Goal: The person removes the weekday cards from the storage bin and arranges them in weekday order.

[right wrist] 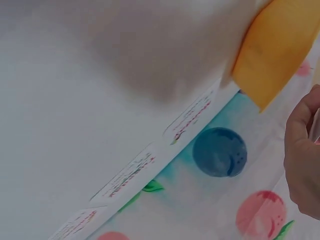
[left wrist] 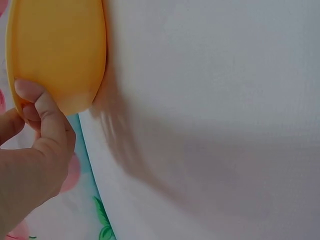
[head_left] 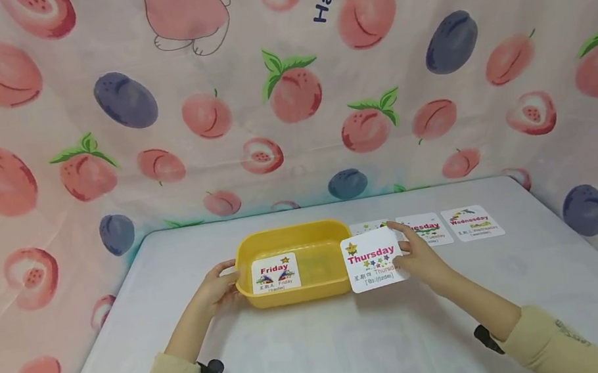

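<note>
A yellow plastic basket (head_left: pixel 300 294) stands on the white table. My left hand (head_left: pixel 219 287) pinches its left rim between thumb and fingers, as the left wrist view shows on the yellow wall (left wrist: pixel 60 55). Inside the basket, toward its left, lies a white card (head_left: pixel 275 273) printed "Friday". My right hand (head_left: pixel 418 257) holds a "Thursday" card (head_left: pixel 373 259) by its right edge, tilted to face me and overlapping the basket's right end in the head view. In the right wrist view only part of the right hand (right wrist: pixel 305 150) shows at the edge.
Behind the right hand, a row of cards lies on the table: a mostly hidden one (head_left: pixel 369 226), a "Tuesday" card (head_left: pixel 425 231) and a "Wednesday" card (head_left: pixel 472 222). A fruit-patterned cloth (head_left: pixel 292 147) hangs beyond the table's far edge.
</note>
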Demonstrator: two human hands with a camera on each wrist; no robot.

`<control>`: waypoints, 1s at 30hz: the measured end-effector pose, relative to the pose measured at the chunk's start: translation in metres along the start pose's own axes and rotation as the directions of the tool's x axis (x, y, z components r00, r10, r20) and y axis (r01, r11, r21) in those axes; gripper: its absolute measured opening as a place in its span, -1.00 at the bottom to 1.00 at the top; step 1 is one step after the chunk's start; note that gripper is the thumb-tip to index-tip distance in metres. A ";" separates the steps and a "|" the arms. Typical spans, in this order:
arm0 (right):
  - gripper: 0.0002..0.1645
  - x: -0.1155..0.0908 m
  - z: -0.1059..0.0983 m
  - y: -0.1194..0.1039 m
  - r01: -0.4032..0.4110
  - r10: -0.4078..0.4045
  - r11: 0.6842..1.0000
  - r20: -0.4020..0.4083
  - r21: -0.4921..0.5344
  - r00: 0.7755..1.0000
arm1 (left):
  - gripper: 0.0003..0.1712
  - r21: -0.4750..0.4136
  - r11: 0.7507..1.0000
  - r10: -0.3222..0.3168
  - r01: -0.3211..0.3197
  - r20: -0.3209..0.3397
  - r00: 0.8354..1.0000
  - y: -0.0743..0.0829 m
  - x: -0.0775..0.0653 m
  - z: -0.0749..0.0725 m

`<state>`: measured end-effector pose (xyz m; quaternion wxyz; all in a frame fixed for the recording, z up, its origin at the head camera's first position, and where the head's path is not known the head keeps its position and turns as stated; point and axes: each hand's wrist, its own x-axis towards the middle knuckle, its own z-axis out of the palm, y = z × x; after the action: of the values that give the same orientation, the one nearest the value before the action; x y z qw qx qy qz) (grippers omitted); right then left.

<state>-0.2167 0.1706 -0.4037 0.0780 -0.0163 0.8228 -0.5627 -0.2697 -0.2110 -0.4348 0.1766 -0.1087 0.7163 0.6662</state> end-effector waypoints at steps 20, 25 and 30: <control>-0.11 0.000 -0.034 0.030 -0.025 0.026 1.000 0.112 -0.012 0.993 | -0.42 -0.050 0.999 0.008 -0.008 -0.006 1.000 -0.003 0.002 -0.004; -0.10 0.004 -0.036 0.037 -0.035 0.032 0.999 0.111 0.025 0.993 | -0.41 -0.051 0.999 0.008 -0.007 0.010 1.000 -0.005 0.003 -0.004; -0.10 0.005 -0.038 0.041 -0.046 0.039 0.997 0.111 0.057 0.993 | -0.42 -0.064 0.998 0.004 -0.003 0.007 1.000 -0.007 0.005 -0.004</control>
<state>-0.2245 0.2206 -0.4288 0.1357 -0.0273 0.8002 -0.5835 -0.2719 -0.2149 -0.4433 0.1746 -0.1106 0.6943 0.6894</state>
